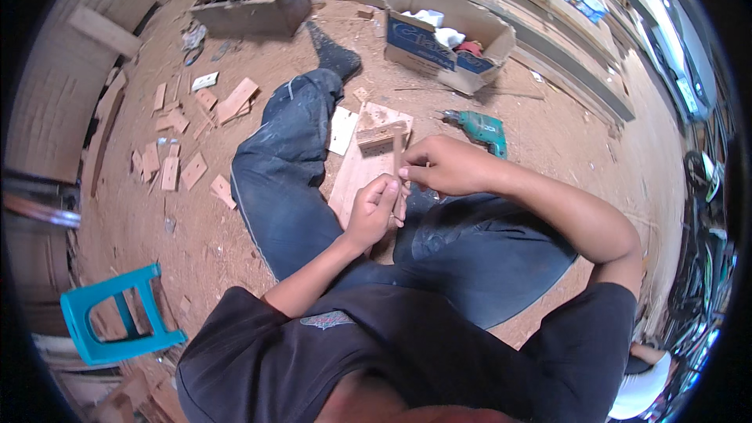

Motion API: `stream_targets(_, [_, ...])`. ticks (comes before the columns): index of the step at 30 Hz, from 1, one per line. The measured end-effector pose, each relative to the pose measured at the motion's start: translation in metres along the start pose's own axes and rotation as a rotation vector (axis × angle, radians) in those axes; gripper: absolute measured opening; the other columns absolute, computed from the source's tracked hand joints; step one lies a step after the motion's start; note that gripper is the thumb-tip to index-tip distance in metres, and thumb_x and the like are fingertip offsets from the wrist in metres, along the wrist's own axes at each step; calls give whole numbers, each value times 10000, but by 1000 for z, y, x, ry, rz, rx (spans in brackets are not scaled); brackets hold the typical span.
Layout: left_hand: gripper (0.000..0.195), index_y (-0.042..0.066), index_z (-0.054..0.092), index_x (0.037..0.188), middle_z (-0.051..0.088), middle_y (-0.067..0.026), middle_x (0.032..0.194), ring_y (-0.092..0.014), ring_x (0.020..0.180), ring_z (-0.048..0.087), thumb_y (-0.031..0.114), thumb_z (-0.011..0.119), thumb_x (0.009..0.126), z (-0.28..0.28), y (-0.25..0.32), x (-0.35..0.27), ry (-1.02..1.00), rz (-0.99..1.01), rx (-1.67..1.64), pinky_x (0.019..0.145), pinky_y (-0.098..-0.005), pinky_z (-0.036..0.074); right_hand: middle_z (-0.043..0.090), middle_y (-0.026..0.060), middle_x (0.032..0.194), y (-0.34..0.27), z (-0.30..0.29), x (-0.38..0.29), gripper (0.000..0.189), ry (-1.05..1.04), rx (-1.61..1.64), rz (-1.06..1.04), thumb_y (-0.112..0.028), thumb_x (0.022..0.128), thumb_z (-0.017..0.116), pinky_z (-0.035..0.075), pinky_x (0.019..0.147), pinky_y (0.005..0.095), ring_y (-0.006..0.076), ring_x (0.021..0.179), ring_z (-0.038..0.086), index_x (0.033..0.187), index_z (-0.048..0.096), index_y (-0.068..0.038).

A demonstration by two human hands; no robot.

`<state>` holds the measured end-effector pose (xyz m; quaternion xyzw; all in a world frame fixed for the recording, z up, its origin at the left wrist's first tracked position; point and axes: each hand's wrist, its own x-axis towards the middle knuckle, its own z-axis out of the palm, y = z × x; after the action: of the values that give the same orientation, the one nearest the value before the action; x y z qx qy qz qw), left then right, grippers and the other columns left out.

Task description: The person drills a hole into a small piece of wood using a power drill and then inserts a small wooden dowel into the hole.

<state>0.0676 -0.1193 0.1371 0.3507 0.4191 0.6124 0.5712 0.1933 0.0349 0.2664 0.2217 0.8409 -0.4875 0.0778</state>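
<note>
A thin strip of wood point(398, 151) stands nearly on edge between my two hands. My left hand point(375, 209) grips its lower end, thumb along its side. The thumb and fingers of my right hand point(446, 165) pinch the strip's right side a little higher up. Beyond it, a wooden block point(382, 134) rests across a long pale board point(351, 185), which lies on the floor between my legs. A flat whitish piece point(342, 131) lies left of the board. To the right of the board lies a green power drill point(483, 130), apart from my hands.
Small wooden pieces, several with holes, are scattered at left, including a wooden plate point(194, 170). A cardboard box point(423, 50) with cloths and a wooden crate point(258, 14) stand ahead. Long timber beams point(564, 64) run behind. A turquoise plastic stool point(82, 326) lies lower left.
</note>
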Motion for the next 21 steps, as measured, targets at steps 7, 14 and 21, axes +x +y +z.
stream_targets(7, [243,20,564,1000,523,1,616,-75,554,531,223,467,1090,-25,1,-3,-64,-2,194,512,-261,453,680,232,815,-6,-8,-4,325,-171,-129,185,-306,963,621,501,708,451,339,722,662,1005,703,5])
stream_targets(14, [254,44,564,1079,710,-72,829,-134,693,667,271,452,1096,-74,-21,8,-139,-248,270,647,-272,512,663,44,735,8,-28,-2,299,-250,51,428,-314,1013,600,485,522,262,116,576,603,1003,676,-25])
stream_targets(21, [237,47,596,1114,659,-22,813,-91,724,650,266,515,1075,-8,-7,39,-18,-106,-168,634,-248,520,644,36,743,6,-3,12,292,21,-42,244,-283,1039,572,465,547,258,98,605,582,1010,669,-9])
